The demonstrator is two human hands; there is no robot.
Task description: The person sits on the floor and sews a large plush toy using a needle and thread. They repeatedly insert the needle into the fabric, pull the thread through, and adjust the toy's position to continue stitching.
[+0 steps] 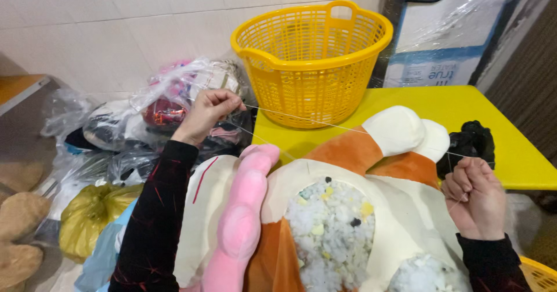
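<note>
A large orange and cream plush toy (354, 152) lies in my lap with an open seam showing white stuffing (331, 228). A pink plush limb (243, 211) rests across its left side. My left hand (208, 113) is raised to the left and pinches one end of a thin white thread (301, 119). The thread runs taut across the toy to my right hand (477, 198), which is closed around the other end beside the toy's cream foot (397, 130).
A yellow plastic basket (313, 60) stands on a yellow table (522, 152) ahead. A black object (473, 141) lies on the table near my right hand. Plastic bags of fabric (145, 118) and a yellow bag (93, 216) pile on the left by the tiled wall.
</note>
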